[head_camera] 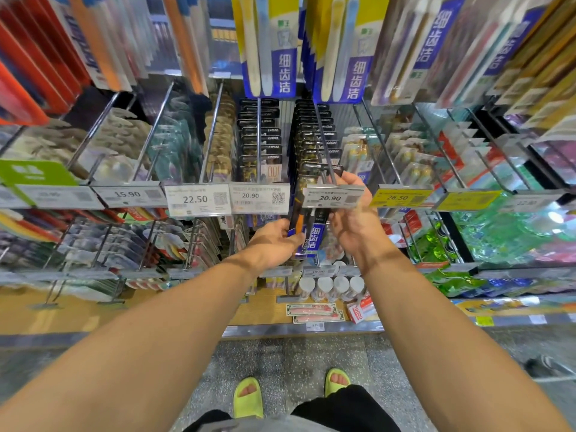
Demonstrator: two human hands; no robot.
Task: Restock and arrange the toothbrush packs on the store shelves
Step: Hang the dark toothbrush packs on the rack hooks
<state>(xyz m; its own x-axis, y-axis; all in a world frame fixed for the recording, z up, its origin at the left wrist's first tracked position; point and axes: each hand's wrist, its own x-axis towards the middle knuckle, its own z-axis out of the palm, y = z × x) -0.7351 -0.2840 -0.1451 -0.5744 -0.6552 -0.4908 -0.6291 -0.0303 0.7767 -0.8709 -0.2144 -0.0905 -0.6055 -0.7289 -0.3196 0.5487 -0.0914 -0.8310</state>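
My left hand pinches the foot of the toothbrush pack just below the 20.90 price tag, my right hand grips its top by the tag, so I'd level the hole before sliding it on the peg.

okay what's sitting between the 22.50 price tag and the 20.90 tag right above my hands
In the head view, one more price tag, also reading 20.90, sits between the 22.50 tag and the 20.90 tag above your hands.
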